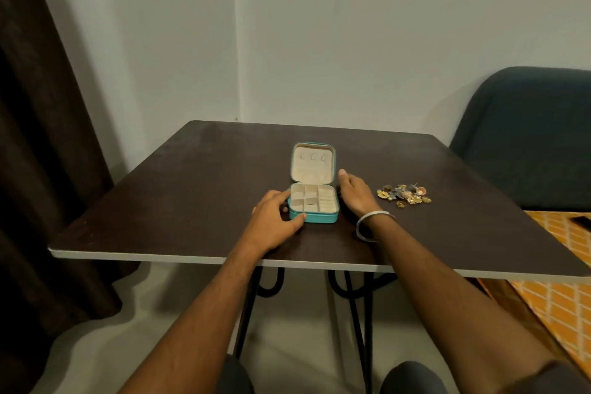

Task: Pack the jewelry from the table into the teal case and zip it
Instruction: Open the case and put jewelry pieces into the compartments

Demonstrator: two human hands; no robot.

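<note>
Here we have the teal case (314, 182) lying open near the middle of the dark table (160, 195), its lid propped upright behind the tray and the beige compartments all bare as far as we can see. Our left hand (275, 223) grips the case's near-left corner, thumb against the front wall and fingers curled at the left side. Our right hand (355, 193) lies just beside the case's right wall with fingers relaxed and thumb raised, grasping nothing; we cannot tell whether it actually touches the case. A silver bangle (372, 225) sits on that wrist.

The jewelry (404, 194) is still in 1 loose heap on the table to the right of the right hand, apart from the case, so in our judgement packing has not begun.

The risks we see: the small pieces look tangled, so lifting 1 may drag others along and scatter them toward the table's right edge. A reaching forearm or the bangle could also sweep the pile. If the left hand lets go, the light case may slide or its lid flop shut.
</note>
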